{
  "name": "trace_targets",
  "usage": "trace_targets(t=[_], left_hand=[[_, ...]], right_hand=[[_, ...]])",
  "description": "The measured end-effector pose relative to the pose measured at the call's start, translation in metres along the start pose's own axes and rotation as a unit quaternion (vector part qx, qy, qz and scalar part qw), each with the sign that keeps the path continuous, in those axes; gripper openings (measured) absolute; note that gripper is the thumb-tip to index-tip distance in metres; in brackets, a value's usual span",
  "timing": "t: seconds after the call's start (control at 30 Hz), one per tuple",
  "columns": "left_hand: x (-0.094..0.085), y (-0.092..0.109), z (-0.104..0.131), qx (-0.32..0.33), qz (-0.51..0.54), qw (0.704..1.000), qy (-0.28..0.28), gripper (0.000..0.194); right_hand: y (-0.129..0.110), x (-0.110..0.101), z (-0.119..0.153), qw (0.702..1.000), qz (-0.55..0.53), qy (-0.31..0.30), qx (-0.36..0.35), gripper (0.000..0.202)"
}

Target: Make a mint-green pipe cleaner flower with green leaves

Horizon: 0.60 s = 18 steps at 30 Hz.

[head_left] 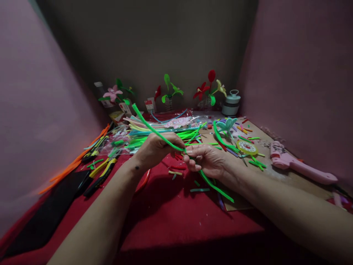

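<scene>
Red cloth (pixel 171 224) lay beneath the brown board (pixel 275 173). Well left of the board were yellow-and-black pliers (pixel 103 179). Nearer it, your left hand (pixel 154 149) pinched a green fuzzy stem (pixel 154 130), raised left of the board; your right hand (pixel 211 160), before its left edge, gripped the same stem. Rightward on the board rested a pink glue gun (pixel 300 168).

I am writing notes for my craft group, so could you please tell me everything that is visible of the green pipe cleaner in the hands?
The pipe cleaner is bright green, long, thin and fuzzy-looking. The left hand and right hand hold it at their fingertips, above the red cloth. One end rises to the upper left; the other slopes to the lower right, slightly curved. Fingers partly hide its middle.
</scene>
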<state>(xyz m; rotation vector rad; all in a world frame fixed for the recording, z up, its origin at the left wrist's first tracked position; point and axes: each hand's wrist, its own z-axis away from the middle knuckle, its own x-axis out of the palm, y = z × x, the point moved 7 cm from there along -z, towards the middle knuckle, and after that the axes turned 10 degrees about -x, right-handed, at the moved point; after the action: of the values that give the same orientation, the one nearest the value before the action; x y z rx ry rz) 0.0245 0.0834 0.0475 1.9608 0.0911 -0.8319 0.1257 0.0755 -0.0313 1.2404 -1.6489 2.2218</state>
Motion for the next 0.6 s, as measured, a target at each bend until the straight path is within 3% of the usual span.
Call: trace_targets(t=[0.4, 0.6], left_hand=[[0.003, 0.006, 0.004, -0.007, -0.036, 0.999, -0.016, 0.014], [0.006, 0.021, 0.006, 0.021, -0.165, 0.986, 0.004, 0.015]], right_hand=[[0.003, 0.004, 0.003, 0.999, 0.012, 0.027, 0.020, 0.009], [-0.005, 0.004, 0.004, 0.993, 0.109, 0.037, -0.036, 0.002]])
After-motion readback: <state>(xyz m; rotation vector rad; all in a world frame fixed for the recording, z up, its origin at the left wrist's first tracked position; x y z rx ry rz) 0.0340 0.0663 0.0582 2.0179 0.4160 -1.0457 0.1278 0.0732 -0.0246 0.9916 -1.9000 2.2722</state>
